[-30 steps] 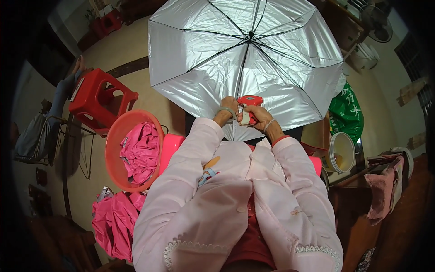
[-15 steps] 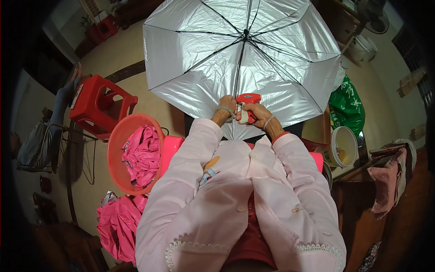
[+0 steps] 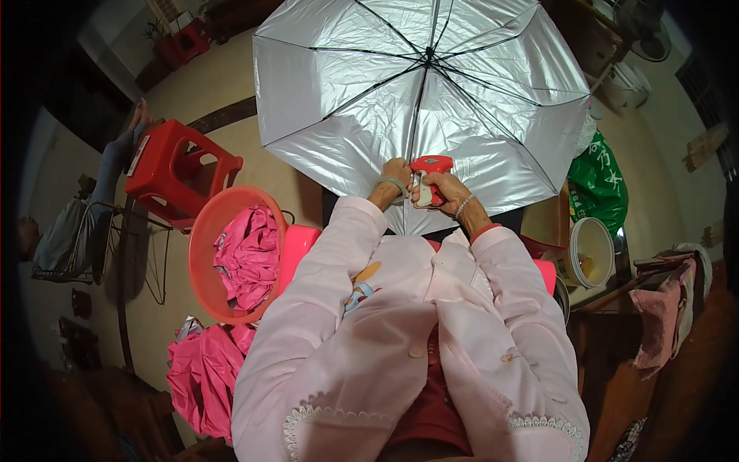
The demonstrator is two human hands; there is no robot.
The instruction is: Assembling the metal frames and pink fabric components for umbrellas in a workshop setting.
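An open umbrella with a silver inner side and thin dark ribs spreads out in front of me, its underside facing me. My left hand is closed at its near edge, pinching the fabric by a rib; the fingertips are partly hidden. Just to the right, my right hand grips a red and cream tagging gun. The gun's front end points left, close to my left fingers and against the silver cloth. Whether its tip touches the rib is too small to tell.
On my left are an orange basin holding pink cloth, more pink cloth and a red stool. A person's legs rest beyond it. On my right stand a green bag and a white bucket.
The whole scene sits slightly farther right in the picture, as the view has shifted. Both hands and the tagging gun keep nearly the same place at the umbrella's edge.
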